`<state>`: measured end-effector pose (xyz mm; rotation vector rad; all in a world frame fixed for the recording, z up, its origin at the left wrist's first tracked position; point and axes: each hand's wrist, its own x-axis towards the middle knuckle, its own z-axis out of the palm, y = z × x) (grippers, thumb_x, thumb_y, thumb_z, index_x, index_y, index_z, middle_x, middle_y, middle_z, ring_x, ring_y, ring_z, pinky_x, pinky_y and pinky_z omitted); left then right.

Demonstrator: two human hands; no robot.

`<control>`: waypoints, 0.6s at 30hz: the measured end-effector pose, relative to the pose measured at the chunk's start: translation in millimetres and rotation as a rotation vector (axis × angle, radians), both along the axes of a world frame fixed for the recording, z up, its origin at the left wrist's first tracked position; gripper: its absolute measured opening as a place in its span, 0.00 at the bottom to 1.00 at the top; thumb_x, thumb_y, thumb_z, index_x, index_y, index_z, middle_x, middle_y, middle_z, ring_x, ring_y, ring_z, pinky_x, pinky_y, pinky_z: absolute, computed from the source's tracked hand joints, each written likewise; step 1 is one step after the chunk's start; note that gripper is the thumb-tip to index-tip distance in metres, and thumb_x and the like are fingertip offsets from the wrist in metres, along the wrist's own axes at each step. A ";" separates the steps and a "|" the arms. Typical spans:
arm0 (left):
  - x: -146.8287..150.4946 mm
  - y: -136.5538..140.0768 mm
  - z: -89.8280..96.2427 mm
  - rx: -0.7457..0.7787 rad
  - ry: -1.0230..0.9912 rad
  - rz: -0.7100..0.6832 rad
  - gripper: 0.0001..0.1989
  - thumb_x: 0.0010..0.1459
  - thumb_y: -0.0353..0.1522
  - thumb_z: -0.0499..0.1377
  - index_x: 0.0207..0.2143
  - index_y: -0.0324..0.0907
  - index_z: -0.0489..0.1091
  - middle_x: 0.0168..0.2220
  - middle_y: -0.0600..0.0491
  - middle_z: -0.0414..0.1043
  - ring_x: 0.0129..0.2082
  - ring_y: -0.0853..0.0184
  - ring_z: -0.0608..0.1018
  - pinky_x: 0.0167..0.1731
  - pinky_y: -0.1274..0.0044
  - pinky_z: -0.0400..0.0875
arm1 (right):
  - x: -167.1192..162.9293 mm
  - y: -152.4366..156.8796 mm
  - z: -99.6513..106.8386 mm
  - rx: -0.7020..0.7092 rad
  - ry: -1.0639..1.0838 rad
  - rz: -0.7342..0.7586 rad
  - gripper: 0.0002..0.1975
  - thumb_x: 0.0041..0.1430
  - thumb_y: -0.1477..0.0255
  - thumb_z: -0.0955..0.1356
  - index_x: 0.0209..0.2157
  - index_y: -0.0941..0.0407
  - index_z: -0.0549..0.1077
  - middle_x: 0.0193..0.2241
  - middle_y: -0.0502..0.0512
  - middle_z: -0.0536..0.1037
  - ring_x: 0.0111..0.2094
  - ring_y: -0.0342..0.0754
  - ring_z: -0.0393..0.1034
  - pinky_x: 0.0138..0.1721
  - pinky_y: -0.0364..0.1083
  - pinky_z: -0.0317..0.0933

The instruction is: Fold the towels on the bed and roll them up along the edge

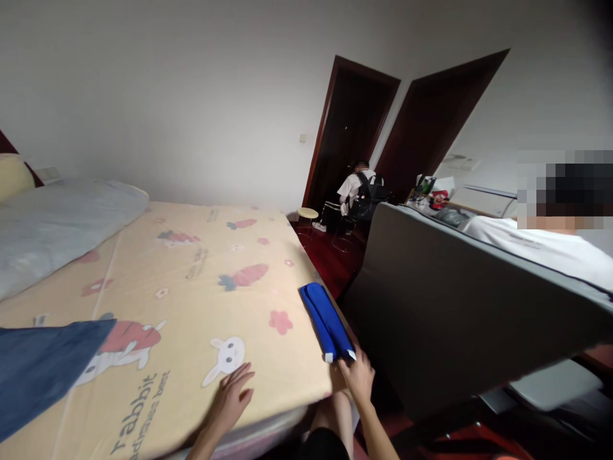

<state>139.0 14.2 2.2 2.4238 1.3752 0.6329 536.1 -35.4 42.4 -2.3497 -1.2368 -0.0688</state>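
On the bed's right edge lies a blue folded cloth bundle, long and narrow, in two side-by-side rolls with small white tags at the near end. My right hand is at that near end, thumb and fingers closed about its right corner; the fingertips are partly hidden. My left hand lies open on the yellow bed sheet, over the lower edge of a printed white rabbit face, holding nothing. The sheet carries printed carrots, flowers and lettering.
A dark blue cloth lies at the bed's left, with a grey-blue quilt behind. A dark grey partition stands right, a person in a white shirt beyond it. Near the doors are a round stool and another seated person.
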 end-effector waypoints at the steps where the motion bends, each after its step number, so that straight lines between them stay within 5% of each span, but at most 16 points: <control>1: -10.6 1.3 -0.3 0.028 0.014 0.045 0.20 0.58 0.29 0.52 0.51 0.51 0.72 0.59 0.52 0.68 0.59 0.64 0.69 0.56 0.66 0.65 | 1.0 -1.5 0.7 0.027 0.008 0.000 0.34 0.53 0.60 0.59 0.60 0.61 0.60 0.53 0.68 0.69 0.54 0.65 0.63 0.52 0.63 0.57; 5: -53.5 -1.5 -8.5 0.184 0.091 0.294 0.20 0.60 0.31 0.49 0.52 0.48 0.71 0.59 0.51 0.69 0.59 0.62 0.70 0.53 0.65 0.65 | 5.4 9.6 15.4 0.190 0.084 0.033 0.35 0.53 0.62 0.56 0.63 0.57 0.54 0.60 0.65 0.62 0.60 0.63 0.57 0.56 0.65 0.52; 8: -69.4 -8.9 -15.9 0.264 0.127 0.316 0.21 0.61 0.34 0.48 0.54 0.45 0.70 0.58 0.49 0.69 0.58 0.61 0.70 0.53 0.66 0.64 | 4.2 35.0 30.8 0.231 0.162 0.027 0.34 0.56 0.62 0.53 0.64 0.59 0.53 0.62 0.67 0.59 0.62 0.61 0.54 0.59 0.62 0.50; 14: -64.9 -13.6 -14.6 0.393 0.164 0.325 0.20 0.60 0.34 0.51 0.53 0.44 0.70 0.57 0.50 0.71 0.56 0.63 0.72 0.53 0.69 0.61 | -18.1 64.0 19.6 -0.283 0.149 -0.044 0.49 0.52 0.55 0.68 0.68 0.56 0.42 0.65 0.73 0.50 0.62 0.73 0.50 0.54 0.66 0.53; 18: -63.1 -11.8 -8.3 0.487 0.166 0.316 0.19 0.59 0.33 0.52 0.52 0.44 0.71 0.55 0.51 0.73 0.54 0.64 0.73 0.51 0.70 0.61 | -22.7 64.2 12.3 -0.412 0.103 -0.091 0.54 0.50 0.56 0.71 0.69 0.55 0.37 0.63 0.76 0.52 0.60 0.71 0.56 0.51 0.61 0.58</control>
